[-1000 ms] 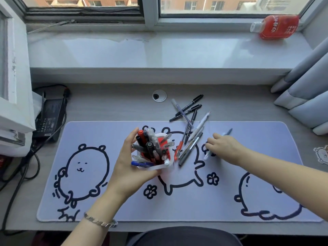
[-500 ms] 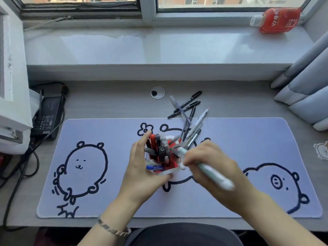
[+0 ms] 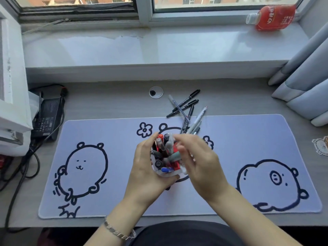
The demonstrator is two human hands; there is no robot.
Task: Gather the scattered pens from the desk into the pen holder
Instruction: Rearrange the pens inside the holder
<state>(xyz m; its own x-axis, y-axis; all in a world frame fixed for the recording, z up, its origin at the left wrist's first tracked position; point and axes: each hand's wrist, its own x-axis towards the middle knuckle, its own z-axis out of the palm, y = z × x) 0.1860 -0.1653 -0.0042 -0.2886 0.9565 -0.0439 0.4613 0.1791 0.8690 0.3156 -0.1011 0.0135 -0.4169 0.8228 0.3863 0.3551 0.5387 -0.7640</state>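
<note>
1. The left hand (image 3: 150,167) wraps the white-rimmed round pen holder (image 3: 166,172), crammed with red, grey and blue pens, and tilts it toward the person.
2. The right hand (image 3: 198,162), loosely curled over the holder, no longer shows the white pen it carried half a second ago; whether it has let go cannot be told.
3. Beyond the holder, the scattered black and clear pens (image 3: 188,110) lie on the grey desk (image 3: 106,103) — plenty left.

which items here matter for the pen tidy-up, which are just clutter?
In play: pen holder, held by left hand; right hand over it; loose pens.
Clutter: red bottle, power adapter, cables, desk mat, curtain.
</note>
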